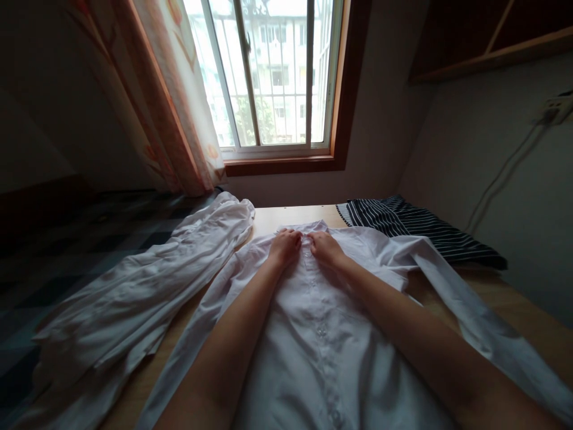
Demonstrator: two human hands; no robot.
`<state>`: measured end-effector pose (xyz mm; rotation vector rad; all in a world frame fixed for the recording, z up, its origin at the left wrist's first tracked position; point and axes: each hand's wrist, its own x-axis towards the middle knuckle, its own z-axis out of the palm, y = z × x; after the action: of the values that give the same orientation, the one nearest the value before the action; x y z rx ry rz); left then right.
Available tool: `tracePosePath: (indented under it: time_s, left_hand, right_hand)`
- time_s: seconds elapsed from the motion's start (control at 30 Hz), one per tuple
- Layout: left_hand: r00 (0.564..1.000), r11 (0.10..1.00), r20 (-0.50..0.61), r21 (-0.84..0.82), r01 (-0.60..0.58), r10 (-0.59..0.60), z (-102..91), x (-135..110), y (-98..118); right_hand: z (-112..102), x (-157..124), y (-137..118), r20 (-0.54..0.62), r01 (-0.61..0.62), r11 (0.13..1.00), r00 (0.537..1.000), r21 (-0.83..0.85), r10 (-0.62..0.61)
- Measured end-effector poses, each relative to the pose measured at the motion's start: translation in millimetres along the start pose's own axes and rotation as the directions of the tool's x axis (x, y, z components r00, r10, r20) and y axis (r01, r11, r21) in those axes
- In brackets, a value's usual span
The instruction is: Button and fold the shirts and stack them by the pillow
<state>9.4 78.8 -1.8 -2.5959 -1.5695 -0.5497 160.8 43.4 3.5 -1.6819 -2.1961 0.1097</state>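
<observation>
A white button-up shirt (304,334) lies front side up on a wooden table (290,214), its collar toward the window and its sleeves spread to both sides. Just below the collar, my left hand (286,243) and my right hand (324,246) meet near the button strip. Both have their fingers closed in a pinch on the shirt's front edge. Small buttons run down the middle toward me. What exactly sits between the fingertips is too small to make out.
Another white garment (147,286) lies crumpled on the left, partly over a dark checked bed cover (134,239). A black striped garment (412,224) rests at the back right. Behind the table are a window (273,77) and a curtain (179,101); a cable (501,167) hangs on the right wall.
</observation>
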Motion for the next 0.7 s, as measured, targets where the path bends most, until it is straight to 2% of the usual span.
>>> tracePosePath:
  time_s: [0.13,0.23,0.47,0.7]
  left_hand:
    - [0.994,0.994,0.008,0.011,0.112,-0.112,-1.3,10.4,8.5]
    - [0.988,0.988,0.013,-0.017,0.152,-0.152,-2.5,15.3,8.3]
    - [0.99,0.99,0.045,-0.038,0.135,-0.133,-7.0,15.5,-0.1]
    - [0.995,0.995,-0.008,0.024,0.1,-0.099,0.8,15.5,1.5]
  right_hand:
    - [11.7,4.5,4.9,-0.036,-0.037,0.999,0.999,0.004,0.038]
    - [17.0,1.9,5.5,-0.068,-0.031,1.0,0.997,0.004,0.031]
    - [14.5,3.8,4.1,-0.041,-0.075,0.997,0.996,0.012,0.075]
    - [10.9,-1.3,-0.1,-0.023,-0.101,0.989,0.995,-0.112,0.099]
